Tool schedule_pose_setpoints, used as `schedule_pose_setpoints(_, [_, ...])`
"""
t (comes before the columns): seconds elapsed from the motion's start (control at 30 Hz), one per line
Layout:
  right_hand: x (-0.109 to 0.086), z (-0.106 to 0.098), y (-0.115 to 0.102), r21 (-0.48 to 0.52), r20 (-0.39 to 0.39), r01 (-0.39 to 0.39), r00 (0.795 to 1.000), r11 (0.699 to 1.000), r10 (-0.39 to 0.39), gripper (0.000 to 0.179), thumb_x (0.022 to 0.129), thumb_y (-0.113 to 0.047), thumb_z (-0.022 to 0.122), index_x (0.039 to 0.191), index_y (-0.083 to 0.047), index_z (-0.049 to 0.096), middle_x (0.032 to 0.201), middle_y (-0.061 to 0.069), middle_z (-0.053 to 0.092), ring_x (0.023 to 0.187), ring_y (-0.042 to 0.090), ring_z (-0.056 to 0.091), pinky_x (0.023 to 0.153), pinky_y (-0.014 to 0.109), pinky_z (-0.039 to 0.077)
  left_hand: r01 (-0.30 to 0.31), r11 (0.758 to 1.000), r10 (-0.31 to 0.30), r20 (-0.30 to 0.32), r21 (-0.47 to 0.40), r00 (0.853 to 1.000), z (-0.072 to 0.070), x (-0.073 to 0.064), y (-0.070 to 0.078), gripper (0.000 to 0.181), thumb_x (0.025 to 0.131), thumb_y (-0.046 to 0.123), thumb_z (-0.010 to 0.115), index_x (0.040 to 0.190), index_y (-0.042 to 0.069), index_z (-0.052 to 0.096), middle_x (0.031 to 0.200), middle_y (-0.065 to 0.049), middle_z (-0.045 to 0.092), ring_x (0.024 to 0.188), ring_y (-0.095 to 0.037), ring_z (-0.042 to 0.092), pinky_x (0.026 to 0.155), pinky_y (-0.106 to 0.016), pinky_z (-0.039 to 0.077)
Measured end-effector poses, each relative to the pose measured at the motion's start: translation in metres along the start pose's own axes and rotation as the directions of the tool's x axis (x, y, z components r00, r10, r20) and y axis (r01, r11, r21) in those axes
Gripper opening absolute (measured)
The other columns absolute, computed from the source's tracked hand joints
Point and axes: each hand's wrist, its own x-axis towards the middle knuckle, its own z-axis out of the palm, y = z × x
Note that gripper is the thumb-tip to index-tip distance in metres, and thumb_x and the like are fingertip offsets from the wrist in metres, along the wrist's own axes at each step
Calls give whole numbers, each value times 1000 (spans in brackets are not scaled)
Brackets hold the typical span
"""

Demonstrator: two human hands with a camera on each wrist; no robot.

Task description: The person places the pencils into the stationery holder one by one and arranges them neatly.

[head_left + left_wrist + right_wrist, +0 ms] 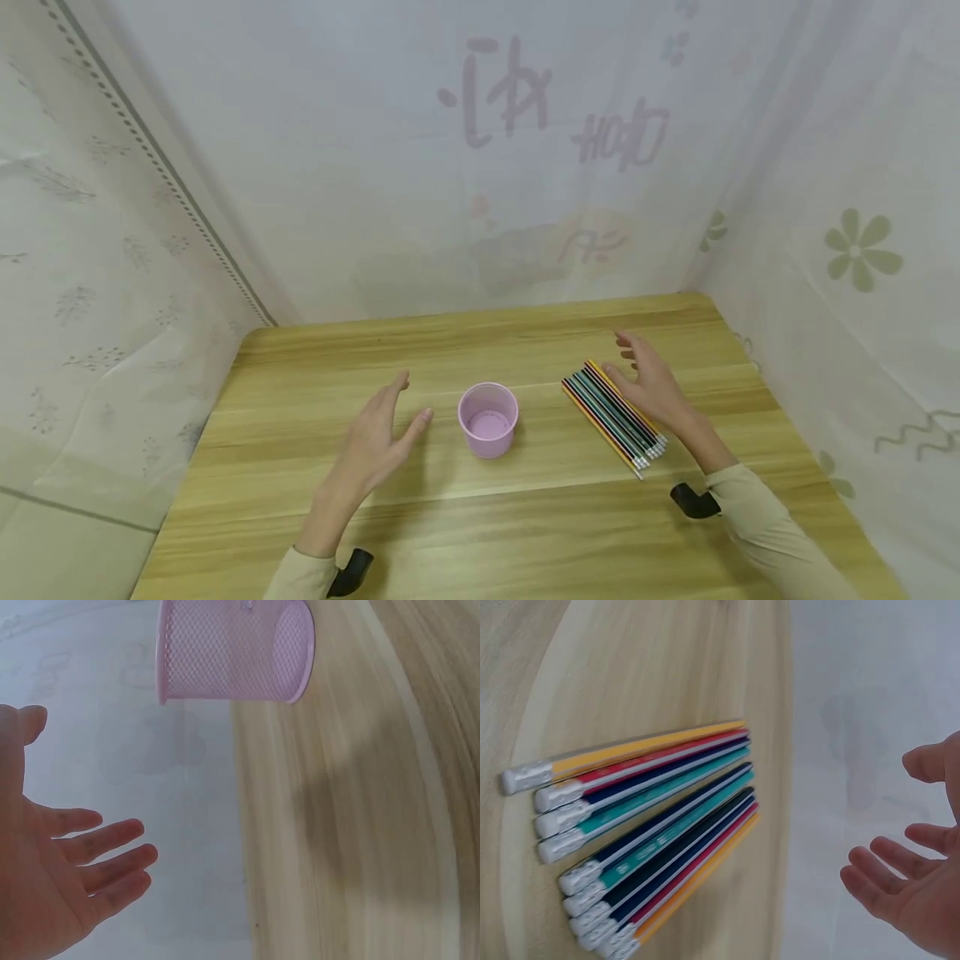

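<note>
A pink mesh pencil cup stands upright in the middle of the table, and nothing shows inside it. To its left my left hand is held over the wood, fingers extended and thumb apart, gripping nothing. In the left wrist view the cup sits beyond the thumb side of that hand. Several pencils lie side by side right of the cup, white erasers toward me; their colours include yellow, red, navy and teal. My right hand hovers over their far right side with relaxed, spread fingers, holding none of the pencils.
The wood-grain table has pale printed curtains behind it and on both sides. Black wrist mounts stick out from both sleeves, close over the tabletop.
</note>
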Motion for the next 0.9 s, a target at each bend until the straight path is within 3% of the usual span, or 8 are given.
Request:
schedule_pose_setpoints(0.23, [-2,3,17,8,-6,-28,1000,1000,28,59,100,-20,63,149,4,39,136,31,54,119,49,57,95,64,52,-49,995,49,-1,-90,999,12,-4,5,74,99,47,61,155,5,36,146,-16,55,135,-39,53,109,-60,46])
schedule_pose_setpoints(0.47, [-6,7,28,30,1,-65,998,997,65,56,100,-18,64,146,5,42,129,32,59,114,47,61,92,61,55,-78,981,82,14,-177,997,36,-4,11,76,95,44,69,153,5,40,148,-14,54,135,-37,53,110,-59,46])
schedule_pose_setpoints(0.77, [-13,16,45,24,36,-140,990,990,139,56,99,-13,64,146,8,41,124,30,62,112,45,63,95,58,55,-20,965,35,54,-261,998,64,-1,19,88,89,47,75,155,4,36,152,-15,49,140,-35,48,112,-58,44])
schedule_pose_setpoints(0.9, [-17,18,50,-3,34,-148,988,989,148,52,99,-13,64,143,9,45,122,30,64,110,43,65,94,56,56,-38,956,51,37,-292,998,71,1,20,91,88,45,77,155,1,34,153,-18,47,141,-38,46,113,-61,42])
